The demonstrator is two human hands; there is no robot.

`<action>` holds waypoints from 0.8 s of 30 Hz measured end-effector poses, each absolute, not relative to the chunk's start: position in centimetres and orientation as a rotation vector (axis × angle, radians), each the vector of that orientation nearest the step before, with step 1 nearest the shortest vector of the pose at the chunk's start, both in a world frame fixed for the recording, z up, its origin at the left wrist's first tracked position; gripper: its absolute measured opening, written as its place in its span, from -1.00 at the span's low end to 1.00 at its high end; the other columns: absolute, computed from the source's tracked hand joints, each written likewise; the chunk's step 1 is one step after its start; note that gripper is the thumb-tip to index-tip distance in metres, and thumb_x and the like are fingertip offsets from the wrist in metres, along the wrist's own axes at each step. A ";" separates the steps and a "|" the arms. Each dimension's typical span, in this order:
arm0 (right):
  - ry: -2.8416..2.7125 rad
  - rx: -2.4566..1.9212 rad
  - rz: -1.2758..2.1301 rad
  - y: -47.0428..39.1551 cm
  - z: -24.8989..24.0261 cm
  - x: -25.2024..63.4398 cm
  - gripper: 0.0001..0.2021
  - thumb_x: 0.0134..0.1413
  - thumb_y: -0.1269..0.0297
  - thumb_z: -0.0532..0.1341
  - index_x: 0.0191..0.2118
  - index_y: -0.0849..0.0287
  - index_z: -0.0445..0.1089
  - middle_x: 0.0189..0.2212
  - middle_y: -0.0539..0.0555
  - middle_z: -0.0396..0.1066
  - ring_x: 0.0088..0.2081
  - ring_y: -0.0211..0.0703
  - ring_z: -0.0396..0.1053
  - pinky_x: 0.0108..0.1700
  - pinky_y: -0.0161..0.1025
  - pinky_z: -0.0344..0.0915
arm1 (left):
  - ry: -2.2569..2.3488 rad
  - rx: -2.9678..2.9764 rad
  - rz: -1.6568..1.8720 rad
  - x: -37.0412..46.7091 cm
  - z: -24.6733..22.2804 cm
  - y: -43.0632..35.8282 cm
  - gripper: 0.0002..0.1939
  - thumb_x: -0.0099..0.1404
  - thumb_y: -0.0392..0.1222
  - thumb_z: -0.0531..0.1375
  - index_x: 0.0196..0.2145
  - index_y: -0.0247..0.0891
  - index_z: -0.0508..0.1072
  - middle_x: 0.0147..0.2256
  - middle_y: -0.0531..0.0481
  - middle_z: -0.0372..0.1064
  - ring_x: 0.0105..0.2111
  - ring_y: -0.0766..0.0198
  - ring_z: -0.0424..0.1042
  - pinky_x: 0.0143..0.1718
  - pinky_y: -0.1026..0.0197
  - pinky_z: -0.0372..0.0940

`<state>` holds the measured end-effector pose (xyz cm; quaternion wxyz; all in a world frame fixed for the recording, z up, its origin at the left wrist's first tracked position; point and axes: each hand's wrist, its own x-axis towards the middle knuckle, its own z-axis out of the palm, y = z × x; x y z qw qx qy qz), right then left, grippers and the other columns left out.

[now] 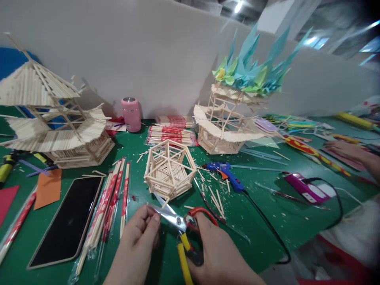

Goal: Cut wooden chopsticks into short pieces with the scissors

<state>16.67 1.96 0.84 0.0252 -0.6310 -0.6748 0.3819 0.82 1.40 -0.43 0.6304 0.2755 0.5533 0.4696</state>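
Pinched together, the fingers of my left hand (141, 233) are close to the scissor blades; a thin wooden stick (165, 203) shows between the blades and seems to run back to these fingertips, which hide most of it. My right hand (212, 245) grips the scissors (175, 220), whose blades are apart and point up and left. Yellow handles (184, 263) of a tool show beside my right palm; whether they are held I cannot tell. Just beyond the blades stands a small open frame of wooden sticks (170, 170).
A blue glue gun (227, 174) and loose sticks (218, 202) lie right of the frame. To the left are wrapped chopsticks (103, 209) and a phone (68, 221). Stick pavilions (80, 152) (219, 142) and a pink flask (131, 114) stand behind. Another person's hand (341, 149) is far right.
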 end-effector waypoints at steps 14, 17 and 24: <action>-1.685 -1.546 1.904 2.1 1.7 17.1 -0.70 -0.33 0.54 0.18 -0.39 0.12 0.12 -0.59 -0.20 0.04 -0.58 -0.41 -0.03 -0.58 -0.44 -0.04 | 1.264 0.904 1.022 -0.3 -0.3 1.5 -0.64 0.10 0.13 0.20 -0.50 -0.25 0.33 -0.56 0.15 0.16 -0.54 0.40 0.09 -0.53 0.36 0.05; -1.550 -1.472 1.989 2.2 0.7 17.5 -0.66 -0.36 0.54 0.21 -0.35 0.14 0.16 -0.56 -0.20 0.01 -0.55 -0.41 0.00 -0.54 -0.46 0.01 | 1.309 1.097 0.998 -0.7 -0.7 1.5 -0.69 0.22 0.08 0.10 -0.47 -0.23 0.34 -0.52 0.10 0.22 -0.48 0.35 0.17 -0.45 0.35 0.14; -1.329 -1.437 2.103 2.1 -2.7 18.4 -0.64 -0.18 0.19 0.29 -0.21 0.13 0.24 -0.42 -0.07 0.26 -0.35 -0.24 0.27 -0.28 -0.34 0.24 | 1.433 1.370 1.117 -0.3 -2.0 1.2 -0.78 0.29 -0.08 0.04 -0.46 -0.19 0.33 -0.54 0.13 0.26 -0.53 0.38 0.27 -0.50 0.40 0.24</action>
